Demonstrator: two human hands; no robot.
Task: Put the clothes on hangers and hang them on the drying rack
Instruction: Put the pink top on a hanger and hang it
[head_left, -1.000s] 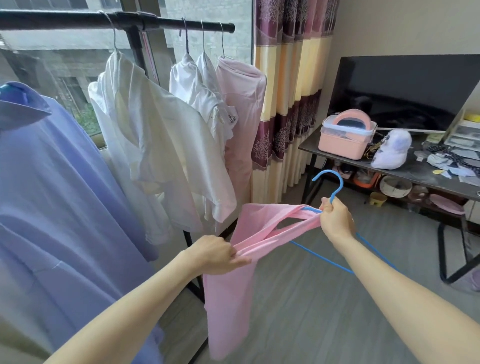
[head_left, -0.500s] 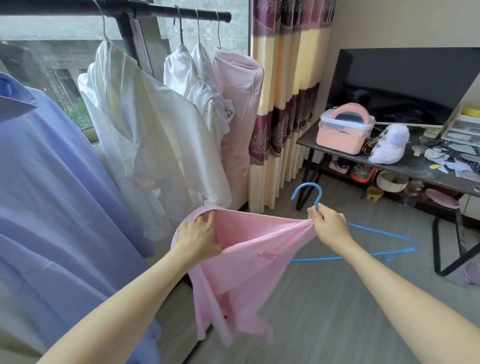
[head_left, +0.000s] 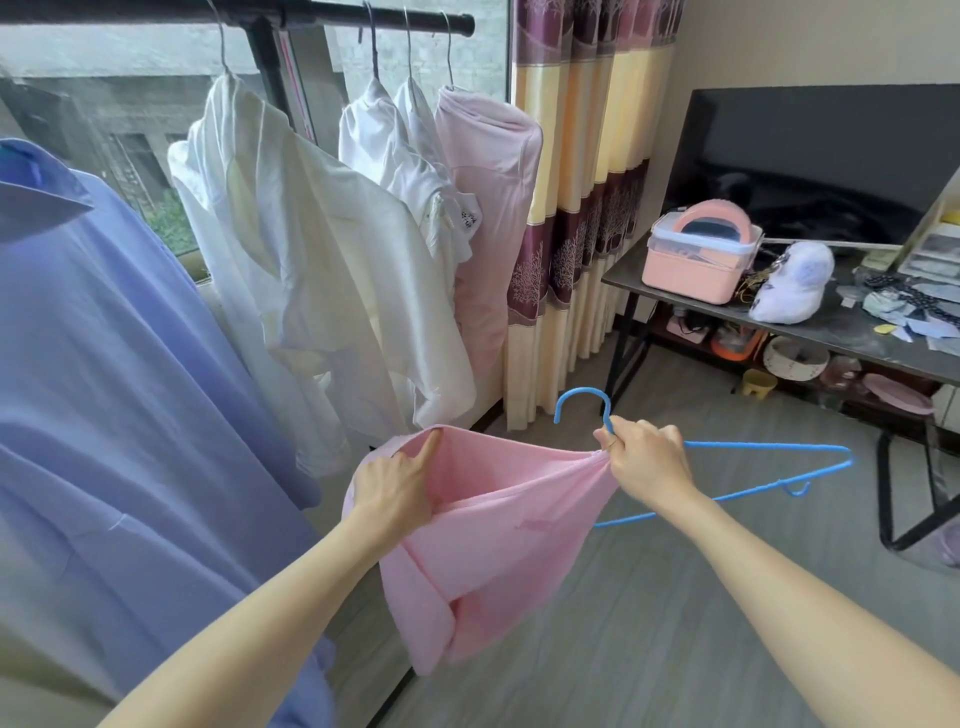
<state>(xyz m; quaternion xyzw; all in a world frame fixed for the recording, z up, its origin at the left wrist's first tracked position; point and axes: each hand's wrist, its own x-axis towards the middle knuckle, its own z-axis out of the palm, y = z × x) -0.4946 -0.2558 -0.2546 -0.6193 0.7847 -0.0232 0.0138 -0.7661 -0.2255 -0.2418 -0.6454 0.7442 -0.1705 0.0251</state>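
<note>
A pink garment (head_left: 498, 540) hangs stretched between my hands in front of the drying rack (head_left: 332, 18). My left hand (head_left: 397, 491) grips its left edge, index finger pointing up along the fabric. My right hand (head_left: 644, 457) pinches the garment's right edge together with the neck of a blue wire hanger (head_left: 748, 467). The hanger's hook curves up to the left of that hand, and its triangle sticks out to the right, outside the garment. A blue shirt (head_left: 114, 415), white shirts (head_left: 311, 270) and a pale pink top (head_left: 488, 208) hang on the black rack bar.
A patterned curtain (head_left: 576, 208) hangs behind the rack's right end. To the right stands a dark table (head_left: 841, 338) with a pink storage box (head_left: 698, 257), a white plush toy (head_left: 792, 288) and clutter, with a TV (head_left: 831, 156) behind it. Grey wood floor lies below.
My left hand moved from pulling a narrow strip of the garment to gripping its spread-open edge. The hanger swung from pointing down-right to lying level out to the right.
</note>
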